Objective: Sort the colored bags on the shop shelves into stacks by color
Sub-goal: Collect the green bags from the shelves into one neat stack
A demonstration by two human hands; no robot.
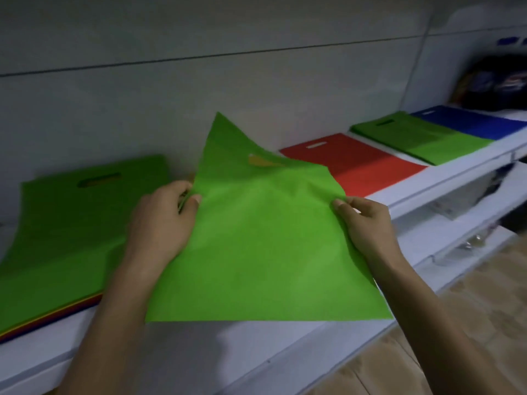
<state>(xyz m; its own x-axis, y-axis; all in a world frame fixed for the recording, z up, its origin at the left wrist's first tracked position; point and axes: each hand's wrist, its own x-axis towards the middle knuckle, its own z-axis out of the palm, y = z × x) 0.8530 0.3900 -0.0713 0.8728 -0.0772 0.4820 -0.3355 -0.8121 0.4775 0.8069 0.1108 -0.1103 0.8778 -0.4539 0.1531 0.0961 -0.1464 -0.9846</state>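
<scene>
A light green flat bag (262, 240) hangs above the white shelf (199, 354), its far corner lifted. My left hand (162, 220) pinches its left edge and my right hand (362, 223) pinches its right edge. To the left lies a mixed stack (65, 223) with a green bag on top and red, yellow and dark edges showing below. Further right on the shelf lie a red bag stack (359, 163), a green bag stack (416, 138) and a blue bag stack (473, 124).
A grey wall (199, 67) runs behind the shelf. Lower white shelves (456, 220) with unclear items sit at the right, above a wooden floor (427, 352). Dark packaged goods (496, 81) stand at the far right end.
</scene>
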